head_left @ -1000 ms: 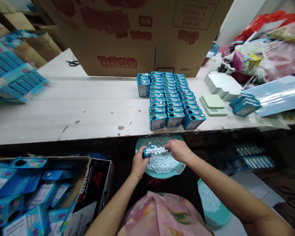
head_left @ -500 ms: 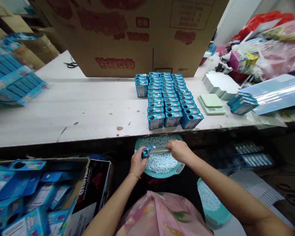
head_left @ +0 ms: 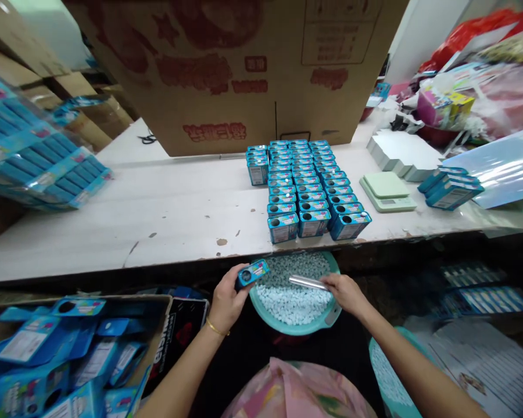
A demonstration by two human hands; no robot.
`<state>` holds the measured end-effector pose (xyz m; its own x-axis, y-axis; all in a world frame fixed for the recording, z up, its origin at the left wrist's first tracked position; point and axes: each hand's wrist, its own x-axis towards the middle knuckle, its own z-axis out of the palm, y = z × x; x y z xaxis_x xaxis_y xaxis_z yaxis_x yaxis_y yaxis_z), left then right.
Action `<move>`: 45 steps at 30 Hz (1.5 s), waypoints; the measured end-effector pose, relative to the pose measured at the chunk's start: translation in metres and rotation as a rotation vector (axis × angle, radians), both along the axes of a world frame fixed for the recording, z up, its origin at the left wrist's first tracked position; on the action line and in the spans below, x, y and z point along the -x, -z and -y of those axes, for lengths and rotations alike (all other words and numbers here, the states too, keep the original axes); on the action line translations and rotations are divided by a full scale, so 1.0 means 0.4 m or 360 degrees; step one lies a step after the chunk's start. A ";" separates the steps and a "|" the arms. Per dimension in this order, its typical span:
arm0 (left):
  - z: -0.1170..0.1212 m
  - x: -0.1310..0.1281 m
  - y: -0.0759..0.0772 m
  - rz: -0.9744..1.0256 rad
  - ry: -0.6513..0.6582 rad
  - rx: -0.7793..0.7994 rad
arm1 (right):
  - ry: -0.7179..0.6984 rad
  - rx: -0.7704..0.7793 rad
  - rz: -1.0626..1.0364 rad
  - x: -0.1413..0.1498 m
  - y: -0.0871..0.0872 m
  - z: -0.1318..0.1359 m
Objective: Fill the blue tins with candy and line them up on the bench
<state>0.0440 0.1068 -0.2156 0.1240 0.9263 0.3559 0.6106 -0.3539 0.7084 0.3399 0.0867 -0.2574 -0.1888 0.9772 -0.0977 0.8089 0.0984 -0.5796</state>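
My left hand (head_left: pixel 228 299) is closed around a small blue box (head_left: pixel 253 274) that has a dark round hole in its top. It holds the box over the left rim of a turquoise basin (head_left: pixel 265 310) full of pale blue candy-like pellets (head_left: pixel 294 299). In my right hand (head_left: pixel 346 293) is a silvery metal tube or narrow scoop (head_left: pixel 307 282), pointing left above the pellets; whether anything lies in it I cannot tell. Rows of similar blue boxes (head_left: pixel 314 223) stand upright on the white table just beyond the basin, round holes facing up.
A green scale (head_left: pixel 387 188), more blue boxes (head_left: pixel 451 188) and white card stacks (head_left: pixel 403 152) are on the table's right. A large carton (head_left: pixel 253 110) stands behind. At lower left, an open carton (head_left: pixel 159 325) holds blue boxes. A second pellet basin (head_left: pixel 407 334) sits lower right.
The metal tool has come away from the blue box and moved right with my right hand. My left hand still holds the box, now tilted slightly left of the basin. The camera view has shifted.
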 end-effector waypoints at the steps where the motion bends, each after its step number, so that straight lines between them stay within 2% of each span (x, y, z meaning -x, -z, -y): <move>1: -0.020 0.003 -0.024 0.0093 -0.0039 0.0012 | 0.0016 -0.0003 -0.0048 0.000 0.007 0.004; 3: -0.080 0.007 -0.071 0.0270 -0.0104 0.0012 | 0.0050 -0.0009 -0.0165 -0.001 0.023 0.013; 6: -0.227 -0.006 -0.119 0.0471 -0.0134 0.0031 | 0.0116 0.0003 -0.0332 -0.006 0.056 0.026; 9: -0.409 -0.041 -0.131 0.0532 -0.0072 0.0082 | 0.0158 0.0047 -0.0465 -0.007 0.091 0.040; 11: -0.513 -0.068 -0.129 0.0520 -0.0115 0.0071 | 0.0170 0.0083 -0.0512 -0.001 0.106 0.047; 13: -0.580 -0.086 -0.128 0.0464 -0.0215 0.0031 | 0.0161 0.0116 -0.0521 0.009 0.111 0.053; 15: -0.598 -0.080 -0.128 0.0420 -0.0296 -0.0010 | 0.0140 0.0134 -0.0524 0.020 0.112 0.053; 17: -0.566 -0.039 -0.127 0.0386 -0.0339 -0.0086 | 0.0119 0.0134 -0.0519 0.025 0.112 0.050; 19: -0.493 0.044 -0.120 0.0367 -0.0370 -0.0202 | 0.0106 0.0127 -0.0498 0.023 0.121 0.044; 21: -0.386 0.162 -0.107 0.0392 -0.0480 -0.0345 | 0.0112 0.0110 -0.0466 0.013 0.140 0.036; 24: -0.186 0.359 -0.070 0.0342 -0.0958 -0.0506 | 0.0180 0.0100 -0.0419 -0.001 0.184 0.020; 26: -0.050 0.465 -0.031 0.0165 -0.1286 -0.0391 | 0.0226 0.0123 -0.0394 -0.003 0.211 0.009; 27: 0.010 0.504 -0.006 0.0049 -0.1338 -0.0223 | 0.0234 0.0141 -0.0391 -0.002 0.221 0.004; 28: 0.062 0.532 0.021 -0.0089 -0.1285 0.0006 | 0.0231 0.0157 -0.0392 0.002 0.228 0.001; 31: 0.161 0.570 0.106 -0.0508 -0.0938 0.0648 | 0.0190 0.0191 -0.0403 0.016 0.229 0.000; 33: 0.187 0.573 0.150 -0.0641 -0.0882 0.0817 | 0.0158 0.0204 -0.0412 0.026 0.220 0.005; 35: 0.197 0.574 0.174 -0.0650 -0.0897 0.0862 | 0.0143 0.0203 -0.0419 0.033 0.209 0.014; 37: 0.203 0.573 0.177 -0.0599 -0.0859 0.0883 | 0.0152 0.0188 -0.0405 0.036 0.201 0.024; 40: 0.224 0.561 0.153 -0.0452 -0.0732 0.0903 | 0.0157 0.0172 -0.0353 0.035 0.198 0.038; 45: 0.283 0.520 0.094 0.0288 -0.0186 0.1197 | 0.0036 0.0176 -0.0231 0.037 0.208 0.029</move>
<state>-0.1639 -0.0063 -0.2530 0.0107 0.9301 -0.3671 0.4663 0.3201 0.8247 0.3249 0.0750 -0.3407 -0.1866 0.9662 -0.1780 0.7172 0.0102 -0.6968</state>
